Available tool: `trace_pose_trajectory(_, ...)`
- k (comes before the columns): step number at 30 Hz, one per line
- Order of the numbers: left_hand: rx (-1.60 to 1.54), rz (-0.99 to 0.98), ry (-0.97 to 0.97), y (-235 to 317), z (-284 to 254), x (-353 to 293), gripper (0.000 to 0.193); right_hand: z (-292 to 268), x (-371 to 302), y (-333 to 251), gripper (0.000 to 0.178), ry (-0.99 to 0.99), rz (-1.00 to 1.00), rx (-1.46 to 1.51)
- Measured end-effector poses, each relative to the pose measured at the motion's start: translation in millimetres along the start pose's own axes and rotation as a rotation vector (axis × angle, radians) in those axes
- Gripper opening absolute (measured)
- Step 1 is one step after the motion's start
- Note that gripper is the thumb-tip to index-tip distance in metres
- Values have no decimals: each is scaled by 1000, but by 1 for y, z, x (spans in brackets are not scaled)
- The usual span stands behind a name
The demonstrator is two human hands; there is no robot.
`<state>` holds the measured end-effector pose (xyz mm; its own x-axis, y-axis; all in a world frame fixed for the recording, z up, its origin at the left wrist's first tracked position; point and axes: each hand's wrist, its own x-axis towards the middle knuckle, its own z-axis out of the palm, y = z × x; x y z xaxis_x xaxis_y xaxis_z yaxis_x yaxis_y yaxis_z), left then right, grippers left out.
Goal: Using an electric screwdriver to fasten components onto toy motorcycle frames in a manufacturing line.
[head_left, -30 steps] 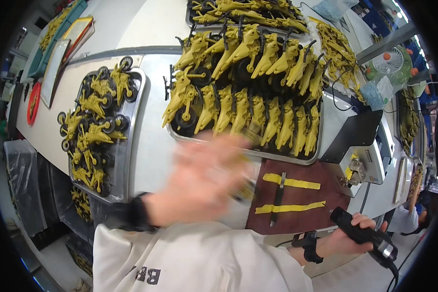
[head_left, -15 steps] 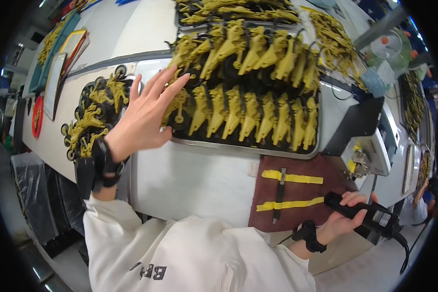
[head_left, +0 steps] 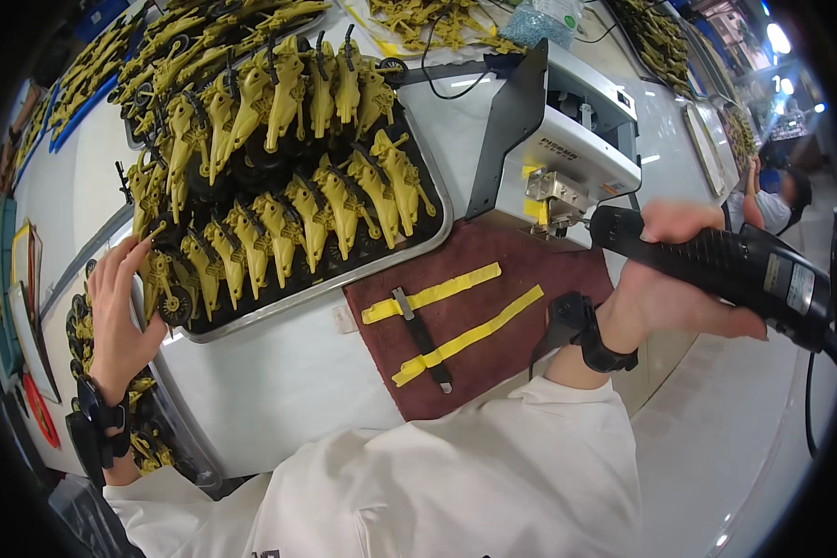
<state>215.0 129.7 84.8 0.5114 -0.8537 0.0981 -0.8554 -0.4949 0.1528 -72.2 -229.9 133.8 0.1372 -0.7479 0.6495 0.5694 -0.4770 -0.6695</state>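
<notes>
My left hand (head_left: 121, 312) is at the left end of a metal-rimmed tray (head_left: 316, 290), thumb and fingers apart. It reaches beside a yellow toy motorcycle (head_left: 161, 274) with a black wheel; contact is unclear. Rows of similar yellow toy motorcycles (head_left: 279, 232) stand in the tray. My right hand (head_left: 656, 284) is wrapped round a black corded electric screwdriver (head_left: 716, 256). The screwdriver's bit points left, at the metal outlet of a grey-white screw feeder (head_left: 577, 153), apparently meeting it.
A maroon cloth (head_left: 456, 321) with two yellow strips and a black, metal-tipped tool (head_left: 421, 339) lies in front of the feeder. More yellow toys (head_left: 144, 442) fill a container at lower left. Another person (head_left: 767, 200) sits at the far right.
My view has turned to the right. The screwdriver has come up from beside the cloth to the feeder's outlet. My left hand has lowered to the tray's left end.
</notes>
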Motion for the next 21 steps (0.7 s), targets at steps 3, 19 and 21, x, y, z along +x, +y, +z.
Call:
trace_pose_trajectory(3,9,10,110,13,-25,-3,64,-10,-5,6,109,-134,13,54)
trace_pose_trajectory(19,-151,-204,280,50,44,-77,82,-30,7,15,115,60,-77,-376)
trace_pose_trajectory(21,-161,-278,124,59,32,-94,93,-57,12,17,110,8,-40,-234)
